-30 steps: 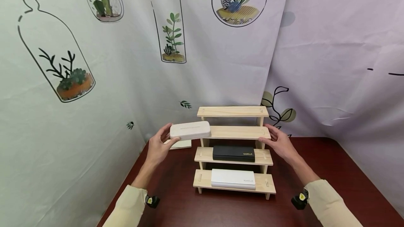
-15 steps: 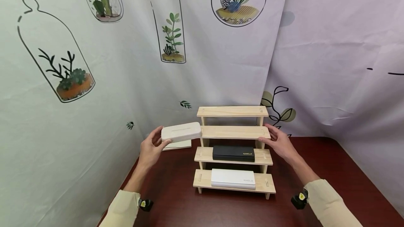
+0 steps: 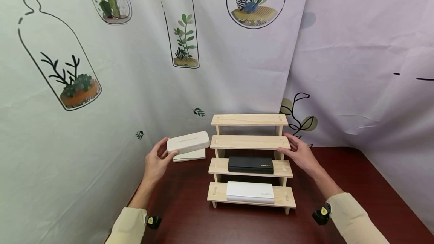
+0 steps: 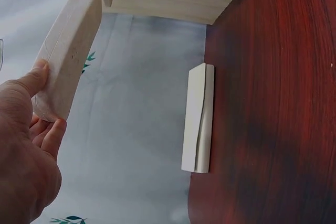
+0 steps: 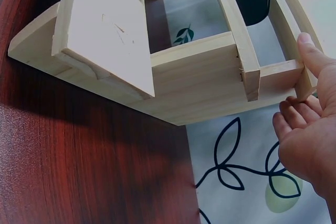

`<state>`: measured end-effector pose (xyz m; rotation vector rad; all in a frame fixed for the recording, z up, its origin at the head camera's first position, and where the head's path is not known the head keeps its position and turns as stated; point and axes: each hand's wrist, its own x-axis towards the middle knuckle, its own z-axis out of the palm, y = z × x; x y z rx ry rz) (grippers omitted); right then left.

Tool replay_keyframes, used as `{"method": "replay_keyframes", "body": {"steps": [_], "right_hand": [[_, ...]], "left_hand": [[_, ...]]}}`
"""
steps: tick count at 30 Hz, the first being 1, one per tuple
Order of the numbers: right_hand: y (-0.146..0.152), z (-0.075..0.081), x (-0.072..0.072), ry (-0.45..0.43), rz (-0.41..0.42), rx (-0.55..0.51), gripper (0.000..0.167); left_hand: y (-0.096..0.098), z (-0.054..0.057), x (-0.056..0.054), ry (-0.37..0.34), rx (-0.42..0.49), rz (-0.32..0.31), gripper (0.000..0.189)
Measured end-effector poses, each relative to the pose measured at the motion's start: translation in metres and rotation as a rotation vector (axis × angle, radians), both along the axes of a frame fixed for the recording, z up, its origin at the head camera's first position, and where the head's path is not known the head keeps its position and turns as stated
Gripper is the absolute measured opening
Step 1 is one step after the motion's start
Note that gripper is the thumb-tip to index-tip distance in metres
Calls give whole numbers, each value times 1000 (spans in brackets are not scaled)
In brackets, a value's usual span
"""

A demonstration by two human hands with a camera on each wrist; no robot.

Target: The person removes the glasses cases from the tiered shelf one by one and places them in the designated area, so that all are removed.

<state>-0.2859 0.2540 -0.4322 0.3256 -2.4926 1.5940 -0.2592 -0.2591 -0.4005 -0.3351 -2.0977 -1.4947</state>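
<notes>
My left hand (image 3: 155,164) grips an off-white rounded glasses case (image 3: 188,142) by its left end, thumb in front. The case hangs in the air left of a four-tier wooden display stand (image 3: 249,142). In the left wrist view the case (image 4: 71,51) is tilted, its far end near the stand. My right hand (image 3: 301,154) pinches the right end of the stand's second board from the top, with the thumb (image 5: 311,51) on one face and curled fingers on the other. A black glasses case (image 3: 251,165) lies on the third board, a white glasses case (image 3: 250,192) on the lowest.
A flat cream-coloured case with a flap (image 4: 197,119) lies on the dark red wooden table (image 3: 190,206), left of the stand and partly behind the held case. A printed cloth (image 3: 217,86) hangs behind and at both sides.
My left hand has carried the off-white case leftward, away from the second board, whose left end now shows. The right hand has stayed on the board's right end.
</notes>
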Motion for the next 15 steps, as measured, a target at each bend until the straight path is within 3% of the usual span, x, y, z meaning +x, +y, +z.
{"method": "replay_keyframes", "body": {"steps": [5, 8, 15], "right_hand": [[0, 0, 0, 3, 0, -2, 88], [0, 0, -1, 3, -1, 2, 88], [0, -1, -1, -1, -3, 6, 88]], "left_hand": [[-3, -1, 2, -6, -36, 24, 65], [-7, -7, -1, -20, -40, 30, 64], [-23, -43, -19, -101, -38, 44, 68]]}}
